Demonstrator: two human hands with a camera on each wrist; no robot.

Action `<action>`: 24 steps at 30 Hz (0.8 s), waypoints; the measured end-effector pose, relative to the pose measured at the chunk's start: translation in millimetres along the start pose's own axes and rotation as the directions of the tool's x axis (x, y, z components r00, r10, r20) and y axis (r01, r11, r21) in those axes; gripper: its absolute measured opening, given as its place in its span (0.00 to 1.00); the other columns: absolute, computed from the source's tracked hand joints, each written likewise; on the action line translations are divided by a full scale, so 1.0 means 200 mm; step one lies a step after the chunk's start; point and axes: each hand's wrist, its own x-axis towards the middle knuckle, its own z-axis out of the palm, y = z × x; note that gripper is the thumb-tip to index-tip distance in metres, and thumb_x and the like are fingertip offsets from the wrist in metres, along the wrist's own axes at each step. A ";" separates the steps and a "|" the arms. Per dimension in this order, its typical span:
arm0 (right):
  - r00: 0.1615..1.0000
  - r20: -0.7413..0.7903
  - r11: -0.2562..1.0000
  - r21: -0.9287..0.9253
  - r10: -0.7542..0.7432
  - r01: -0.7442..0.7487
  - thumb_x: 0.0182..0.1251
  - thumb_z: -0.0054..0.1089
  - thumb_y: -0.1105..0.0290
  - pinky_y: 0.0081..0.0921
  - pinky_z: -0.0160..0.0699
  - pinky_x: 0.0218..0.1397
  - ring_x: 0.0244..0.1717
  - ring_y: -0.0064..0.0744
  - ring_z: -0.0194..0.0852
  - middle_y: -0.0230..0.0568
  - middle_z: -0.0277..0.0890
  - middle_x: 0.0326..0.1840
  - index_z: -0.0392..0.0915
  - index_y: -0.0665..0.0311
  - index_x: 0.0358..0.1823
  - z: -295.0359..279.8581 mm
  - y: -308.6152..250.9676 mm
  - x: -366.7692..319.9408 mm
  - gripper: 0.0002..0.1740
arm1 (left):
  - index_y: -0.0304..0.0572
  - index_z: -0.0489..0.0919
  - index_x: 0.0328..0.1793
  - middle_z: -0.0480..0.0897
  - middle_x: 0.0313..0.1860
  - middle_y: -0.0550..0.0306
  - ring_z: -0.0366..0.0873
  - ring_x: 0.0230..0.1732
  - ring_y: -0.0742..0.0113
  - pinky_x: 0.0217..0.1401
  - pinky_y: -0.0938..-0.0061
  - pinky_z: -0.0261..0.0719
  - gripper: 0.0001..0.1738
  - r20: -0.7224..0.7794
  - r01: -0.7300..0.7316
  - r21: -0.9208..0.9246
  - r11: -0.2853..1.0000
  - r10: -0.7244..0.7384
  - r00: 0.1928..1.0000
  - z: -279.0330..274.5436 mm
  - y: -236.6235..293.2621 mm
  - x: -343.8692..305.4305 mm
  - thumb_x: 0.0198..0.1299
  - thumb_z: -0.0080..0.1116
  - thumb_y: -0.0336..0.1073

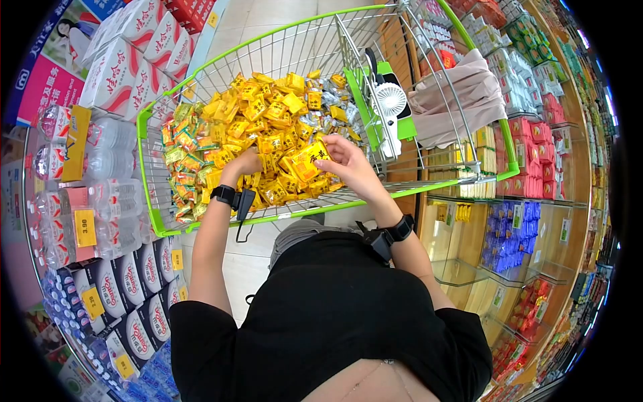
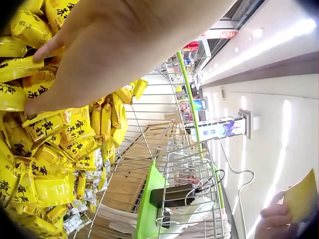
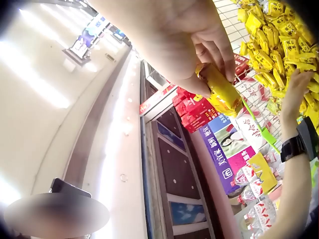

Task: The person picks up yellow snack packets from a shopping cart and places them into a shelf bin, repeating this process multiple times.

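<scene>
Right hand (image 1: 345, 163): holding one yellow packet (image 1: 303, 162) above the heap (image 1: 258, 107), closing thumb and bent fingers on its right-hand edge and leaving most of the wrapper showing.
Right arm (image 1: 372, 187): slanting forward and inward over the near rim (image 1: 288, 216), wearing a black strap (image 1: 400, 230) at the wrist.
Left hand (image 1: 248, 163): reaching down among the loose wrappers; in the left wrist view, stretching two digits well apart and touching packets with both, hiding the remaining fingers from sight.
Left arm (image 1: 213, 268): running nearly straight forward from a short black sleeve (image 1: 199, 338), crossing the same rim farther left, bearing another dark strap (image 1: 226, 195).
Yellow packet: sitting to the right of the left hand in the head view, showing dark printed characters; in the right wrist view, jutting from the fingertips, well apart from the heap.
Heap: filling much of the shopping cart (image 1: 144, 134), changing from orange-and-green packets (image 1: 184, 141) at left, through yellow in the middle, to silver packets (image 1: 326, 104) at right.
Seat end: carrying a white fan (image 1: 391, 99) beside a green panel (image 1: 365, 110), with beige cloth (image 1: 461, 94) draping near the handle.
Aisle: showing bottles (image 1: 115, 199) and cartons (image 1: 117, 74) stacking up at left, and blue packs (image 1: 510, 231) lining shelves at right.
</scene>
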 end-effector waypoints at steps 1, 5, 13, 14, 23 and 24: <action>1.000 -0.002 1.000 0.000 0.000 0.000 0.54 0.55 0.78 0.17 0.69 0.43 0.40 0.21 0.69 0.35 0.70 0.39 0.61 0.68 0.49 0.00 0.01 0.00 0.21 | 0.40 0.67 0.55 0.73 0.47 0.43 0.72 0.44 0.52 0.45 0.69 0.70 0.26 0.050 -0.053 0.017 0.998 0.052 0.997 0.00 -0.02 0.02 0.45 0.51 0.32; 0.998 -0.022 0.997 0.049 -0.057 0.058 0.52 0.58 0.77 0.16 0.70 0.40 0.39 0.19 0.67 0.33 0.67 0.37 0.62 0.68 0.48 -0.01 0.01 -0.01 0.21 | 0.41 0.67 0.56 0.69 0.51 0.42 0.70 0.48 0.52 0.49 0.69 0.68 0.27 0.004 -0.262 0.201 0.944 0.267 0.964 0.03 -0.05 0.03 0.45 0.54 0.34; 0.993 -0.048 0.989 0.096 -0.106 0.110 0.53 0.57 0.78 0.18 0.67 0.45 0.43 0.22 0.67 0.36 0.68 0.41 0.60 0.68 0.49 -0.02 -0.04 -0.04 0.22 | 0.30 0.68 0.53 0.65 0.55 0.40 0.66 0.53 0.47 0.52 0.64 0.67 0.26 0.010 0.059 0.265 0.962 -0.064 0.998 -0.01 0.03 0.00 0.45 0.56 0.33; 0.994 -0.041 0.988 0.107 -0.104 0.107 0.53 0.56 0.78 0.19 0.66 0.47 0.44 0.22 0.66 0.37 0.68 0.43 0.60 0.68 0.50 -0.02 -0.04 -0.05 0.23 | 0.30 0.68 0.53 0.65 0.55 0.40 0.66 0.53 0.47 0.52 0.64 0.67 0.26 0.011 0.058 0.266 0.962 -0.063 0.998 -0.01 0.02 0.01 0.45 0.56 0.33; 0.993 -0.053 0.990 0.097 -0.101 0.106 0.53 0.55 0.79 0.19 0.65 0.49 0.46 0.22 0.66 0.37 0.68 0.45 0.61 0.67 0.51 -0.05 -0.06 -0.07 0.22 | 0.36 0.77 0.36 0.72 0.41 0.45 0.70 0.41 0.52 0.46 0.65 0.68 0.11 -0.184 -0.084 0.110 0.990 0.104 0.978 -0.04 -0.09 0.01 0.49 0.54 0.35; 0.993 -0.054 0.989 0.103 -0.101 0.106 0.53 0.55 0.79 0.19 0.65 0.49 0.46 0.22 0.65 0.37 0.68 0.45 0.61 0.67 0.51 -0.05 -0.06 -0.07 0.22 | 0.36 0.76 0.39 0.71 0.45 0.43 0.71 0.43 0.52 0.45 0.67 0.69 0.12 -0.169 -0.137 0.008 0.991 0.136 0.976 -0.14 0.07 -0.15 0.48 0.53 0.31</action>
